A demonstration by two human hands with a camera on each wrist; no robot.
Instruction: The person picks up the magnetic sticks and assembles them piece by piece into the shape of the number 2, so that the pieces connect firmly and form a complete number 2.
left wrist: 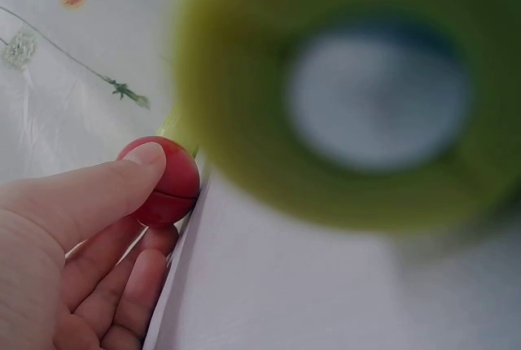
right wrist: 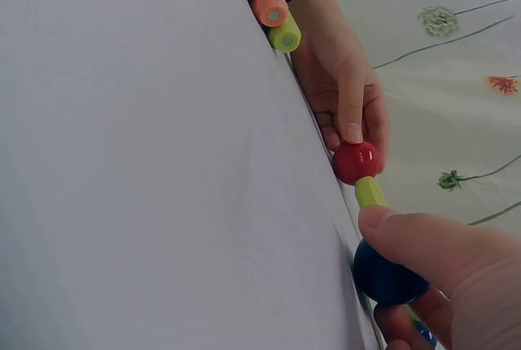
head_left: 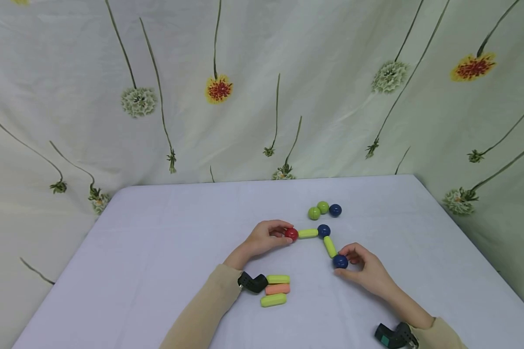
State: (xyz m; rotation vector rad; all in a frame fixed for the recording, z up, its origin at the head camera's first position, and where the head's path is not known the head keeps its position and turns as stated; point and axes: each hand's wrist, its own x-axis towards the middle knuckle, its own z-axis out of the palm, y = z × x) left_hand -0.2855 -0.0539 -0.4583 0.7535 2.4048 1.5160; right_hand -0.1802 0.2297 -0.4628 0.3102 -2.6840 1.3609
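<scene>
A bent chain lies over the white cloth: a red ball [head_left: 291, 234], a yellow-green rod [head_left: 308, 233], a blue ball [head_left: 324, 230], a second yellow-green rod [head_left: 330, 246] and another blue ball [head_left: 340, 261]. My left hand [head_left: 266, 237] pinches the red ball between thumb and fingers; the left wrist view shows the thumb pressed on its side. At the chain's other end, my right hand [head_left: 364, 269] holds the near blue ball [right wrist: 389, 273] with thumb and fingers. In the right wrist view that ball partly hides the chain behind it.
Two green balls [head_left: 314, 213] and a loose blue ball [head_left: 335, 210] sit behind the chain. Beside the left wrist lie two yellow-green rods [head_left: 273, 300] with an orange rod [head_left: 277, 289] between them. A flowered curtain [head_left: 244, 135] hangs behind the table [head_left: 174, 218].
</scene>
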